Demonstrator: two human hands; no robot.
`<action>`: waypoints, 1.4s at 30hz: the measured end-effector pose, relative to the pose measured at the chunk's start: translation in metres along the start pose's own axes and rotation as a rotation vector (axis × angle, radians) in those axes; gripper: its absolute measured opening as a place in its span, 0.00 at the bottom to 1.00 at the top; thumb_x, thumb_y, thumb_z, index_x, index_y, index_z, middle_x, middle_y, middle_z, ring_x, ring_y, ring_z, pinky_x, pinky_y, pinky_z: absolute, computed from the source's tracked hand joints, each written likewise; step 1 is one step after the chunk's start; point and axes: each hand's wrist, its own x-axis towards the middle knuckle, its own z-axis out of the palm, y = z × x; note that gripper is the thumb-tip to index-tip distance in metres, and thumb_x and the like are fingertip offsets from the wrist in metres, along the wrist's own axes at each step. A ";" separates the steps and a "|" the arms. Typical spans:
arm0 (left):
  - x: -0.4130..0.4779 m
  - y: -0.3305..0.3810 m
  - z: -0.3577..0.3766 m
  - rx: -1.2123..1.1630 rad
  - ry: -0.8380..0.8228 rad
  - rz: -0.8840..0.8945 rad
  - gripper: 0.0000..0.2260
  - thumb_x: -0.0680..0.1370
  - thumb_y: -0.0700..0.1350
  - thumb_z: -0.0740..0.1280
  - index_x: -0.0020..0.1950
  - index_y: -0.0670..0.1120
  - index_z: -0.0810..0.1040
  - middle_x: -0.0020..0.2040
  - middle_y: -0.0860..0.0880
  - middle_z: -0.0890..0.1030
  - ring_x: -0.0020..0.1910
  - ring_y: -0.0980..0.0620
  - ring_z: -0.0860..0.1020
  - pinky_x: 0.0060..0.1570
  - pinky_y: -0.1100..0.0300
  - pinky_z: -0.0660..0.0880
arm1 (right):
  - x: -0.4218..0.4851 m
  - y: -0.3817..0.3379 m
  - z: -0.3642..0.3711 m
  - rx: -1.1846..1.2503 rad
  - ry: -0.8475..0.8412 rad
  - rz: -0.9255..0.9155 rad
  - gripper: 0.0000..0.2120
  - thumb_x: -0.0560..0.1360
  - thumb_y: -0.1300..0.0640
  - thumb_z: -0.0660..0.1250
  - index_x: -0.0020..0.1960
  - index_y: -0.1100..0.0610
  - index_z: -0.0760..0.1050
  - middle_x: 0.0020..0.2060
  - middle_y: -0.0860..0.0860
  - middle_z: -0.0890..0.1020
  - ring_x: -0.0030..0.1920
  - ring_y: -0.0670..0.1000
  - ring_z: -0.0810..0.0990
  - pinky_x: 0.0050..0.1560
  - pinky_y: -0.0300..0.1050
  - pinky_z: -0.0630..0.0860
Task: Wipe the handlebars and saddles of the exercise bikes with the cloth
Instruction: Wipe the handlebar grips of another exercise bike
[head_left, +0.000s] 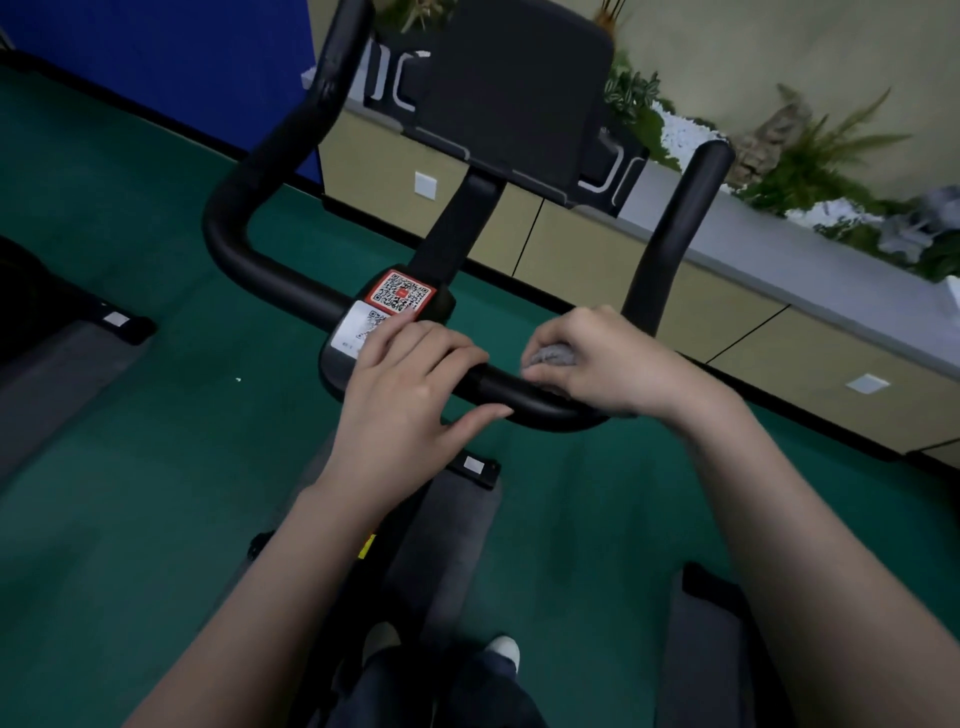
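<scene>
Plants (810, 166) fill the long planter (769, 228) by the wall. We clench our right hand (608, 358) around the grey cloth (550, 358), pressing it onto the handlebar (509, 389); our left hand (410, 384) rests loosely there, fingers released.

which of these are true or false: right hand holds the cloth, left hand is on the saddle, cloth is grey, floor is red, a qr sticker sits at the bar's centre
1. The right hand holds the cloth. True: it presses the cloth against the handlebar.
2. The left hand is on the saddle. False: it rests on the handlebar near the middle; no saddle is in view.
3. The cloth is grey. True.
4. The floor is red. False: it is green.
5. A QR sticker sits at the bar's centre. True.
</scene>
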 end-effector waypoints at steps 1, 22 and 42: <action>0.000 0.000 0.000 -0.006 0.002 0.000 0.19 0.76 0.61 0.65 0.53 0.46 0.81 0.50 0.52 0.80 0.54 0.50 0.77 0.70 0.55 0.59 | 0.003 0.000 -0.001 0.037 -0.035 0.007 0.04 0.76 0.54 0.68 0.46 0.52 0.81 0.44 0.52 0.84 0.48 0.53 0.81 0.53 0.50 0.77; 0.001 0.003 0.000 0.000 -0.013 -0.023 0.24 0.77 0.64 0.62 0.54 0.44 0.81 0.50 0.49 0.80 0.55 0.47 0.77 0.71 0.52 0.59 | -0.006 0.043 -0.004 -0.183 0.314 -0.165 0.03 0.76 0.61 0.67 0.48 0.57 0.80 0.44 0.49 0.82 0.49 0.53 0.77 0.49 0.43 0.67; 0.021 0.077 0.037 -0.035 -0.090 -0.048 0.18 0.76 0.54 0.67 0.58 0.43 0.81 0.48 0.48 0.82 0.45 0.47 0.80 0.61 0.47 0.72 | -0.030 0.030 0.091 1.041 1.333 0.226 0.09 0.77 0.61 0.64 0.50 0.47 0.75 0.50 0.57 0.79 0.54 0.55 0.79 0.58 0.50 0.75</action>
